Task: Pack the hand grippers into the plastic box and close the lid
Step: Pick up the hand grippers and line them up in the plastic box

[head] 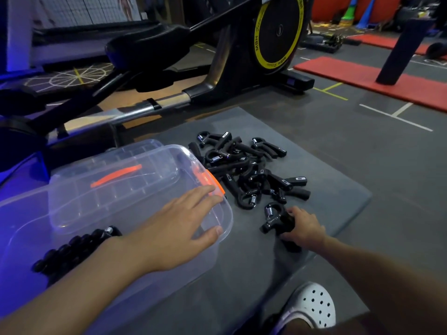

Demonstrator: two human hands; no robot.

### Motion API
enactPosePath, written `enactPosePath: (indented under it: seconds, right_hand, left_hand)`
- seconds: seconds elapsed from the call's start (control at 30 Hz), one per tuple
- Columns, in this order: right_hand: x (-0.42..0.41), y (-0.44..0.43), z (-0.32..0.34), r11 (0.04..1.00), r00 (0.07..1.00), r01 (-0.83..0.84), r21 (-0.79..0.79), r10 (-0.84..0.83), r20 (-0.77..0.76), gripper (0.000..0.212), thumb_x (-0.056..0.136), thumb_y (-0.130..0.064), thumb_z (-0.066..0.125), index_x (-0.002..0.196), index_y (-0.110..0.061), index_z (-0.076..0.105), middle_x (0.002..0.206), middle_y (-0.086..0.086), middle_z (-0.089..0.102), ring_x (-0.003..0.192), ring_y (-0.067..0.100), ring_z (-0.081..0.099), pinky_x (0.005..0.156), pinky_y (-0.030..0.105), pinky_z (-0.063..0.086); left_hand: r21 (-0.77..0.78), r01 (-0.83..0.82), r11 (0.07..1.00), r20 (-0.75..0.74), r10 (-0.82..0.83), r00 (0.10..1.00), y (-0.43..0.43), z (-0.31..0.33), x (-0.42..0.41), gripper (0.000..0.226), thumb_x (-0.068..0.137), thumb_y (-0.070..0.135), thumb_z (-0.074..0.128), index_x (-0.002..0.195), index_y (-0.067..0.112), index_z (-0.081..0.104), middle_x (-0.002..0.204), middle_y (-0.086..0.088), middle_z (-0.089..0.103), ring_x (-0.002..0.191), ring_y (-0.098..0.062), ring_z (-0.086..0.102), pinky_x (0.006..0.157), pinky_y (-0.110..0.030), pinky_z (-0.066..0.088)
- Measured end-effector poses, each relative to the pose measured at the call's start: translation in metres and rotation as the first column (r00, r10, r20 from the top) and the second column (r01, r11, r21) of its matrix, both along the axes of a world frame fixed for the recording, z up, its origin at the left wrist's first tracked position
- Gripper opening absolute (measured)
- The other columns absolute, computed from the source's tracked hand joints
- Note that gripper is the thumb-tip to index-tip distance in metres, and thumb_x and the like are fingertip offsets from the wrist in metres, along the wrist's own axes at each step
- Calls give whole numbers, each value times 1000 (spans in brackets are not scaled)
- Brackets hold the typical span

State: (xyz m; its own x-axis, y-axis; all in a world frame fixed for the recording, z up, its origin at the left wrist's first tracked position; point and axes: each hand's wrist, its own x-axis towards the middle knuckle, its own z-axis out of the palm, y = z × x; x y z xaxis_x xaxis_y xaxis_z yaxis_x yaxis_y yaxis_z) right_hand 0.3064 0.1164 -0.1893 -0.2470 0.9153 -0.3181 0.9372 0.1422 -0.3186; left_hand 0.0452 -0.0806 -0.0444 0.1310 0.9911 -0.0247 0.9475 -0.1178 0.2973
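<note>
One hand gripper (275, 218) is in the right hand (304, 228). It is matte black plastic with a coiled, shiny steel spring at its looped head. The fingers curl round its two handles while it lies low on the grey mat (338, 180). The right forearm comes in from the lower right, wrist bent down and knuckles up.

The left hand (179, 226) lies flat and spread, fingers straight and holding nothing. Its palm is over the near right corner of the plastic box (225, 228), with the thumb on the rounded rim. The fingertips reach to just beside the orange clip (212, 182) at the box's right end.

The box is clear, thin-walled and round-cornered, and blue light tints its left side. A clear lid (72, 189), ribbed in a grid with a curved orange strip (116, 176) at its middle, lies over the far part of the box. I cannot tell whether it is seated.

Through the plastic by my left wrist I see a black ridged piece (72, 250) with a bit of metal at one end. I cannot tell for sure what it is.

The pile of hand grippers (246, 170) lies tangled on the mat, just right of the box and beyond the right hand. All are black with foam-like handles and bright springs. The nearest of them is close to the one I hold but apart from it.

The mat looks dull and slightly spongy, with a rounded edge. Behind stands a black exercise machine (278, 32) with a yellow-ringed disc and a polished metal rail. Red mats (362, 78) lie on the floor to the right. A white perforated shoe (312, 308) shows at the bottom.
</note>
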Motion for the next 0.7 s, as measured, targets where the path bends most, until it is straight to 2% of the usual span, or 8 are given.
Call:
enactPosePath:
  seconds: [0.17, 0.23, 0.37, 0.47, 0.53, 0.6, 0.63, 0.7]
  right_hand:
    - [-3, 1, -1, 999, 993, -14, -43, 9, -114, 81, 50, -44, 84, 122, -32, 48, 116, -7, 62, 111, 22, 57, 94, 46, 48]
    - [-6, 1, 3, 999, 987, -9, -32, 3, -161, 84, 52, -42, 85, 126, -30, 48, 115, -5, 62, 109, 21, 59, 95, 41, 49]
    - [-16, 0, 31, 1000, 951, -10, 0, 9, -308, 77, 64, -25, 87, 131, -15, 50, 120, 5, 60, 104, 19, 58, 90, 25, 44]
    - [-22, 3, 57, 999, 907, -19, 29, 29, -420, 75, 63, -22, 87, 129, -17, 52, 119, 2, 60, 101, 15, 57, 87, 23, 43]
    - [-28, 3, 77, 998, 874, -27, 50, 48, -484, 70, 64, -20, 86, 126, -19, 54, 109, -2, 62, 93, 14, 60, 81, 24, 48]
    - [-36, 1, 100, 997, 836, -53, 61, 78, -544, 63, 67, -15, 85, 122, -21, 54, 100, -9, 59, 83, 6, 61, 68, 19, 48]
    - [-41, -1, 112, 995, 817, -70, 71, 98, -568, 63, 67, -15, 85, 121, -22, 53, 101, -9, 58, 81, 5, 61, 64, 18, 48]
    - [-53, -7, 135, 991, 782, -98, 95, 136, -608, 67, 64, -19, 87, 122, -24, 53, 107, -3, 58, 83, 10, 62, 66, 21, 50]
  left_hand:
    - [2, 4, 1000, -16, -4, 1000, 0, 0, -2, 68, 85, 70, 18, 146, 42, 17, 158, 18, 8, 145, -3, 12, 117, -26, 16]
    - [-5, 1, 1000, -20, -1, 1000, 0, 1, -2, 70, 83, 71, 17, 147, 41, 18, 158, 18, 8, 145, -3, 11, 117, -27, 16]
    - [-13, 2, 1000, -9, -2, 1000, 0, 5, -4, 72, 82, 70, 16, 148, 41, 20, 159, 17, 9, 146, -4, 9, 116, -25, 14]
    - [-34, -14, 999, 6, 14, 1000, -3, 8, -7, 74, 80, 69, 15, 149, 42, 21, 159, 18, 9, 145, -3, 11, 117, -27, 16]
    - [-18, -30, 999, 27, 30, 999, -3, 11, -9, 74, 80, 69, 15, 147, 41, 25, 159, 16, 14, 145, -3, 14, 118, -30, 19]
    - [18, -40, 999, 58, 39, 998, -2, 17, -10, 74, 79, 69, 16, 146, 38, 31, 157, 15, 20, 143, -3, 18, 117, -28, 19]
    - [44, -47, 998, 73, 44, 996, -2, 22, -12, 75, 79, 68, 17, 145, 35, 34, 155, 14, 25, 142, -3, 21, 117, -24, 18]
    - [118, -71, 991, 114, 57, 992, -3, 36, -15, 72, 82, 65, 24, 142, 30, 40, 150, 13, 36, 137, -4, 31, 115, -24, 23]
